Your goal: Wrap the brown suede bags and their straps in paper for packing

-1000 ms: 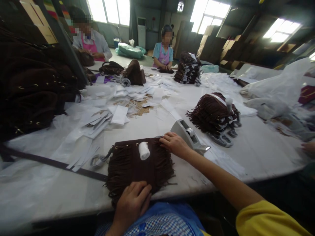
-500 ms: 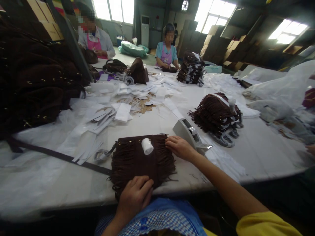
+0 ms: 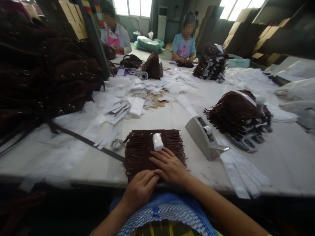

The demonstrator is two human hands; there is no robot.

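A dark brown fringed bag (image 3: 141, 149) lies flat at the table's near edge, with metal eyelets along its far side. On its upper middle rests a white wrapped roll (image 3: 157, 141). My right hand (image 3: 172, 166) lies open on the bag's front, fingers stretched just below the roll. Beside it, my left hand (image 3: 142, 186) has its fingers pressed together over the bag's near edge; its fingertips meet the right thumb. A dark strap (image 3: 108, 151) runs from the bag to the left.
Right of the bag stands a grey tape dispenser (image 3: 205, 136), with white strips (image 3: 243, 173) beside it. Stacked fringed bags (image 3: 236, 114) lie farther right. A large heap of brown bags (image 3: 49, 75) is at left; white papers (image 3: 136, 106) lie mid-table. Two people work across the table.
My right hand has moved from the bag's right fringe onto its front, beside my left hand. The left hand stays at the near edge. The camera view has turned left.
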